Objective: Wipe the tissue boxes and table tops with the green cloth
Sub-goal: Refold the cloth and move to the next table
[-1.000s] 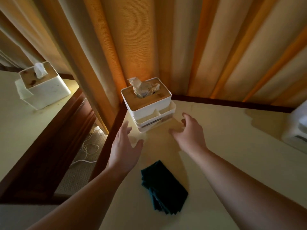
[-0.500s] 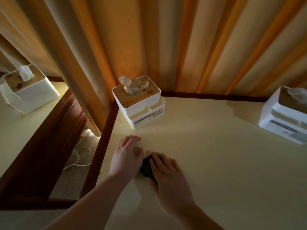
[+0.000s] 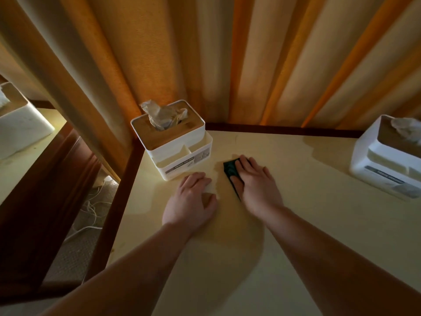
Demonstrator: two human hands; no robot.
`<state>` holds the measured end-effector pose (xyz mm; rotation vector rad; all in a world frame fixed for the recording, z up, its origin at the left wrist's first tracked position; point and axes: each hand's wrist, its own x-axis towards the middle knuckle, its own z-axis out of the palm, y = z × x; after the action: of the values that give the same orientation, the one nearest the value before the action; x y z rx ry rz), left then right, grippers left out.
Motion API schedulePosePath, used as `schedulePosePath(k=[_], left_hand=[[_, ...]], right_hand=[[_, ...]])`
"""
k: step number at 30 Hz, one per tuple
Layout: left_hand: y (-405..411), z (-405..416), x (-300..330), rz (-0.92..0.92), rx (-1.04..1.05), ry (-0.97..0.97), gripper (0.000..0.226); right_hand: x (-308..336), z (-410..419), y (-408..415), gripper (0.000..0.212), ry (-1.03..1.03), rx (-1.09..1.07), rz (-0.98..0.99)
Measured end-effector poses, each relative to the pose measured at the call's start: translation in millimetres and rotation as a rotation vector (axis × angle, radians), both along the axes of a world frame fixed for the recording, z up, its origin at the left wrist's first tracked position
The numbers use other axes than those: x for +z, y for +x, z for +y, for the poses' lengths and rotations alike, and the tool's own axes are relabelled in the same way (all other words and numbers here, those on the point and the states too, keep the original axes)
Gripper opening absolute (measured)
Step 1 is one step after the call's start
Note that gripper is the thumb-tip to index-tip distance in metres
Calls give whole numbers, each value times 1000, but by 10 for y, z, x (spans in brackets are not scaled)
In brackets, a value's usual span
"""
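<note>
The right hand lies flat on the green cloth, fingers straight and spread, pressing it against the cream table; the cloth, dark and folded, shows only as a narrow strip along the thumb side of the hand and past the fingertips, and the rest of it is hidden under the palm. The left hand rests palm down on the bare table just beside it, fingers relaxed and slightly bent, holding nothing, with a small gap of table between the two hands. Just beyond the left hand's fingertips, in the far left corner of the table, stands a white tissue box with a wooden lid, a crumpled tissue sticking up from its slot and open compartments along its front; the hand comes near its front corner, but I cannot tell whether it touches. A second tissue box of the same kind stands at the right edge of the view, well apart from the hands. A third tissue box sits on a neighbouring table at the far left, partly cut off by the frame. Orange and beige curtains hang behind the tables. In the gap between the two tables, white cables lie on the carpeted floor.
</note>
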<state>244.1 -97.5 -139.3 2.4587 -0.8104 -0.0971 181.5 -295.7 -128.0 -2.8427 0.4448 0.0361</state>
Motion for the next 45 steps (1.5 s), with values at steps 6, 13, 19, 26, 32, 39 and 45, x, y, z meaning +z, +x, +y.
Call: schedulePosePath(k=[6, 13, 19, 26, 32, 39, 45], left_hand=[[-7, -8, -31, -47, 21, -2, 52], [-5, -4, -59, -57, 24, 10, 47], [-17, 1, 4, -30, 10, 31, 45], [-95, 160, 155, 6, -14, -38, 40], [-255, 1071, 269, -47, 103, -166, 31], [-232, 2470, 237, 190, 375, -145, 44], [-586, 2843, 75, 437, 327, -195, 44]], right_hand=[[43, -446, 789, 58, -12, 5, 82], [-3, -635, 1184, 60, -4, -20, 102], [31, -351, 602, 55, -12, 46, 18], [27, 465, -223, 59, 2, 12, 92], [12, 1280, -459, 71, 0, 6, 107], [42, 2005, -251, 62, 43, 81, 123], [-5, 2657, -105, 58, 65, 252, 81]])
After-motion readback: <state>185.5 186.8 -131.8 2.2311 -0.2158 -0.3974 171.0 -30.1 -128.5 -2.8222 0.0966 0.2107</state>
